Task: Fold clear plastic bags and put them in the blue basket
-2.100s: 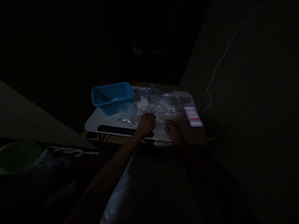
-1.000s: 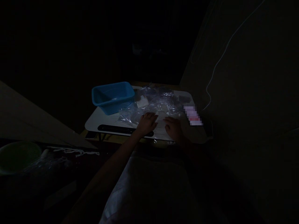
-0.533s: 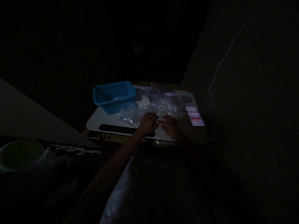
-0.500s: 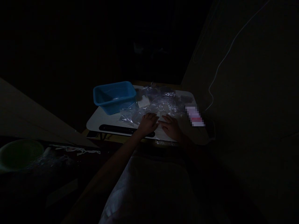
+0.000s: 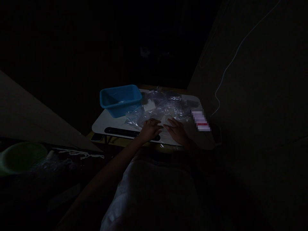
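Both of my hands are over the front part of a small white table point(image 5: 98, 125). My left hand point(image 5: 150, 130) lies low with its fingers stretched out and a little apart. Facing it, my right hand point(image 5: 177, 131) has its fingers spread and slightly bent. Between the fingertips is a small pale, flat piece point(image 5: 167, 120); the dark hides its kind and whether the fingers pinch it. Just beyond the hands, crumpled clear plastic bags point(image 5: 172, 107) spread over the tabletop. A white block-like thing point(image 5: 149, 105) sits among them.
A blue plastic basin point(image 5: 122, 110) stands at the table's left. A blurred-out phone-like screen point(image 5: 201, 120) lies at the right, near a white cable point(image 5: 225, 69) along the wall. The table's front has a dark slot point(image 5: 120, 131). A green basket point(image 5: 25, 157) is low at left.
My fingers have shifted slightly around the pale piece, and more of it shows between my hands. The whole view has moved a little; the basin and bags stay put on the table.
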`<state>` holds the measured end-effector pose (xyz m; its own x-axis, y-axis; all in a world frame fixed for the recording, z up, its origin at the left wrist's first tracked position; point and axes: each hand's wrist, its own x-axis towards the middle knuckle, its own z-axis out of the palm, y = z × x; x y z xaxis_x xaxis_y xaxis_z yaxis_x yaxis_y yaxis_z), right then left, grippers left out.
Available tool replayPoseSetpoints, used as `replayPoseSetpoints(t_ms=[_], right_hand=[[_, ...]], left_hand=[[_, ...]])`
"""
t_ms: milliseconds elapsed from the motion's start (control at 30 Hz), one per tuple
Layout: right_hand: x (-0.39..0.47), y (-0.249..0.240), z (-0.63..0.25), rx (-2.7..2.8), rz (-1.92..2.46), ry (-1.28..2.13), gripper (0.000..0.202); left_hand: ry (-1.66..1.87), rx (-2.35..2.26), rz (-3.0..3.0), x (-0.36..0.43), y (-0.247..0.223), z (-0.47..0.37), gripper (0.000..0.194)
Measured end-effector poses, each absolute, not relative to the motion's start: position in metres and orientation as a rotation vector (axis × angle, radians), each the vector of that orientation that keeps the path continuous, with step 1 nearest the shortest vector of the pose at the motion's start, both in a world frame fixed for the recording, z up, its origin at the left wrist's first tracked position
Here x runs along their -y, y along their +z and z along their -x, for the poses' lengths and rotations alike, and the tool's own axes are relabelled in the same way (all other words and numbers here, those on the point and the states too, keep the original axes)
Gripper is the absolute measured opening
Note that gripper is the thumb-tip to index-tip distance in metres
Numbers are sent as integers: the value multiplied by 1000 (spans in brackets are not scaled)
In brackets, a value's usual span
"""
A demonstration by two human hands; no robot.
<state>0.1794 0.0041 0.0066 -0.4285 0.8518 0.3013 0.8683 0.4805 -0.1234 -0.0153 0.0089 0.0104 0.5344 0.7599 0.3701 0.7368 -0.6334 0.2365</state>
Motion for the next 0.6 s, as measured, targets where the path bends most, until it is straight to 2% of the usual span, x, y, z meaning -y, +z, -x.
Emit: replayPoseSetpoints(t_ms=[600], right_hand=[[-3, 8, -178, 2409, 1460, -87, 37]], left_hand=[[703, -1064, -2873, 5, 18, 24, 24]])
